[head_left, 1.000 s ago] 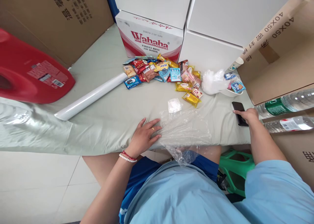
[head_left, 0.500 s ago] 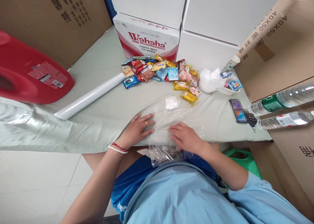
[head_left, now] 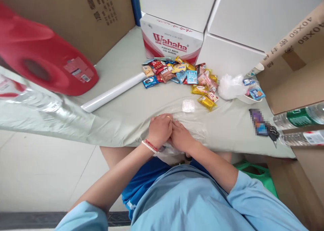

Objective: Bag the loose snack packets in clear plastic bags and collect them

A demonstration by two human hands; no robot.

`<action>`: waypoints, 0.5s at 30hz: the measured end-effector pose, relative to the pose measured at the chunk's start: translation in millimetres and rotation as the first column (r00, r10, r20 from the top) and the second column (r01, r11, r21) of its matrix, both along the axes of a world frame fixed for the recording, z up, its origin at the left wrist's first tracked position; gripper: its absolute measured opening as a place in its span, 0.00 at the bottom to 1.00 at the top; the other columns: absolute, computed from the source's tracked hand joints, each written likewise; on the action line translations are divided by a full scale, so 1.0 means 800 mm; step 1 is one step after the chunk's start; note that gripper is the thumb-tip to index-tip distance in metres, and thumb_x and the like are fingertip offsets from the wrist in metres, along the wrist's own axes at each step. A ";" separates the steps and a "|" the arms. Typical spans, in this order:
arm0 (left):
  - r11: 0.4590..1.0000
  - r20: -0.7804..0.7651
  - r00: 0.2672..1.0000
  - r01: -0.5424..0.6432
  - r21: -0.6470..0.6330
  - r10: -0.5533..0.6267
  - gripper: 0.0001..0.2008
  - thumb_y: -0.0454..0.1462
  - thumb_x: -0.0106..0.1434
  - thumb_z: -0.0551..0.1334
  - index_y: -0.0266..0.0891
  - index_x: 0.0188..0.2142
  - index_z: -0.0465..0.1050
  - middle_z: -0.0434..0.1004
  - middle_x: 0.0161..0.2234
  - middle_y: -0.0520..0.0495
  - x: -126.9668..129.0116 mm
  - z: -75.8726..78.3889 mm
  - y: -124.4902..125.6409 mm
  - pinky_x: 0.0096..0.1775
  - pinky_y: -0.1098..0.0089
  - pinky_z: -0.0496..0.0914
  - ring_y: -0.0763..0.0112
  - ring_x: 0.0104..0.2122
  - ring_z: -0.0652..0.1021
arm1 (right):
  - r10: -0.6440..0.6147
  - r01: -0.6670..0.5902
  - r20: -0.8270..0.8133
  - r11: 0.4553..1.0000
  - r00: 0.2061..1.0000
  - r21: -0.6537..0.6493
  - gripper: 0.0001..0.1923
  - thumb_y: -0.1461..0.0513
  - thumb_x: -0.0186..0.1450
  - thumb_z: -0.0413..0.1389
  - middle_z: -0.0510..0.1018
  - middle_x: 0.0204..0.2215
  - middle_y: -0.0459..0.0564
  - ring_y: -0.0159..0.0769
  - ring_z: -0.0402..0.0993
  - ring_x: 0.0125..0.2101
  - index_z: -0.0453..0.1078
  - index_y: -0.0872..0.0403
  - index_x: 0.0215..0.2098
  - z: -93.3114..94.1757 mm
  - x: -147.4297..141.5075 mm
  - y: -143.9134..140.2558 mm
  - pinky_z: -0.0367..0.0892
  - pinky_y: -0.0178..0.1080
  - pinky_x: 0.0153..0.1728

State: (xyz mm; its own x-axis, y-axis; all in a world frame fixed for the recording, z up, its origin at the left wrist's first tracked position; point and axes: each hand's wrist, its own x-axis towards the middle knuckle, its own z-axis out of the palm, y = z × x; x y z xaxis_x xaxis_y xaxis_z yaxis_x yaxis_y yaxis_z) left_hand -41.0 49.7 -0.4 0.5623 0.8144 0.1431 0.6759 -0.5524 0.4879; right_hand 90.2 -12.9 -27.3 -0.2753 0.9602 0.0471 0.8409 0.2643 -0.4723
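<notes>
My left hand and my right hand meet at the front edge of the cloth-covered table, fingers bent and touching. Both are closed on a crinkled clear plastic film; whether it is a bag or a loose sheet I cannot tell. Its near part hangs over the edge above my lap, partly hidden by my hands. Beyond my fingers, a small white square packet lies at the far end of the film; whether inside or on top is unclear.
Wrapped snacks are heaped before a Wahaba box. Left are a white roll and a red jug. Right are a white plastic bundle, a small tray, keys and water bottles against cardboard.
My hands, apart and spread on the film before, have come together and closed at the table edge. The film's hanging end is gathered up closer. The view has shifted left.
</notes>
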 end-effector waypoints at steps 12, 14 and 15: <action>0.988 -0.147 0.988 0.069 0.135 -0.049 0.27 0.47 0.76 0.49 0.45 0.71 0.61 0.57 0.73 0.41 -0.039 -0.043 0.010 0.70 0.35 0.42 0.50 0.72 0.58 | -0.448 0.448 -0.041 0.894 0.893 -0.009 0.21 0.50 0.74 0.50 0.83 0.51 0.54 0.47 0.81 0.47 0.77 0.49 0.55 0.076 0.119 -0.025 0.76 0.49 0.49; 0.985 -0.183 0.982 0.078 0.152 -0.050 0.28 0.48 0.76 0.49 0.46 0.71 0.60 0.56 0.73 0.42 -0.038 -0.043 0.009 0.70 0.35 0.41 0.50 0.72 0.58 | -0.543 0.538 0.034 0.837 0.839 0.106 0.21 0.53 0.73 0.51 0.81 0.51 0.59 0.49 0.79 0.49 0.77 0.54 0.55 0.078 0.142 0.037 0.73 0.49 0.52; 0.984 -0.196 0.979 0.084 0.157 -0.052 0.28 0.49 0.76 0.49 0.47 0.71 0.60 0.56 0.73 0.43 -0.038 -0.043 0.009 0.70 0.35 0.41 0.51 0.73 0.57 | -0.567 0.558 0.083 0.823 0.820 0.111 0.22 0.54 0.72 0.52 0.80 0.52 0.60 0.50 0.78 0.50 0.76 0.56 0.56 0.074 0.149 0.066 0.71 0.49 0.52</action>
